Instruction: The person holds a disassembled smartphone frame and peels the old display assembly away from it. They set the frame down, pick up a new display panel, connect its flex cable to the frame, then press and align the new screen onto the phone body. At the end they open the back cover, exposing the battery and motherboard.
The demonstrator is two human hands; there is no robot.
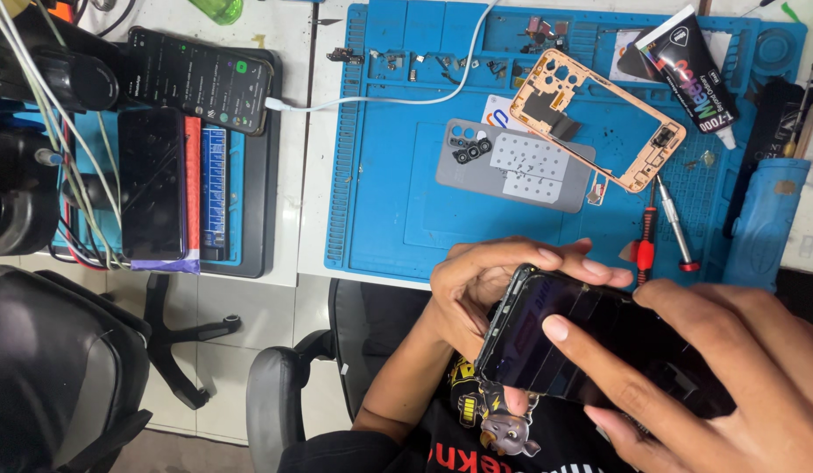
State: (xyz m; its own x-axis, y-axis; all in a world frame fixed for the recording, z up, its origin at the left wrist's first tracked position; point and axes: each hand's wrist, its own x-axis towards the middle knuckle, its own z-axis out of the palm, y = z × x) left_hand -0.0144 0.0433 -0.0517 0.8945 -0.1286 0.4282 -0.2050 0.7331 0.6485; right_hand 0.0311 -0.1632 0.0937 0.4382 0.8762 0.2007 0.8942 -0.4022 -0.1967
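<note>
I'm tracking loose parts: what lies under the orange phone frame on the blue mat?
The orange phone frame overlaps the corner of a grey back cover and a white card, on the blue silicone mat. Whatever its rails cover stays hidden.

Brightness: even, bright room light over the blue work mat (398,210).
Shadows: soft and short beside the parts; deeper under the desk, near left.
Glare: pale streaks on the dark phone screen (590,337) held near.
Blur: right hand (731,377) slightly soft.
Edges: far corners bend slightly.
</note>
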